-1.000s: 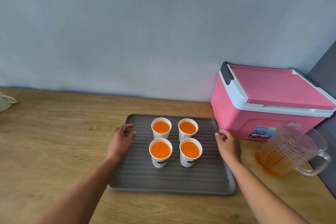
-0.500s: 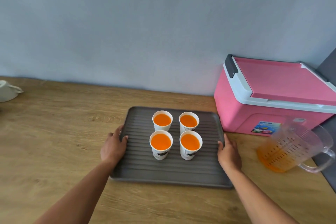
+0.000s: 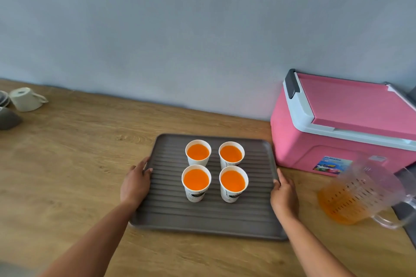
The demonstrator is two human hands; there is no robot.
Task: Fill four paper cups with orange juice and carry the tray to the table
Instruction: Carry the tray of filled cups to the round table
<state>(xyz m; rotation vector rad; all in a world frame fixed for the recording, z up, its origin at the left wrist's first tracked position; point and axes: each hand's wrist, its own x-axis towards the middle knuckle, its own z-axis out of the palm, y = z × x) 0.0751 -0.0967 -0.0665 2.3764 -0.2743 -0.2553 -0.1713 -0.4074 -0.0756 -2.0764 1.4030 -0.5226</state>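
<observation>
One stiff, ribbed tray [image 3: 202,230] lay flat on the wooden counter [image 3: 67,175], likely rigid enough to lift level by its side rims. Its four paper cups [image 3: 194,195], brimming with juice [image 3: 196,179], seemed soft-walled, top-heavy and ready to slosh. The left hand [image 3: 135,184] and right hand [image 3: 283,195] each gripped an opposite rim, thumbs on top.

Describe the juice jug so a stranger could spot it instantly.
Find the pink cooler box at the right end of the wooden counter. In front of it, right of the grey tray, stands the clear jug: the only see-through container, with some juice at its bottom.
</observation>
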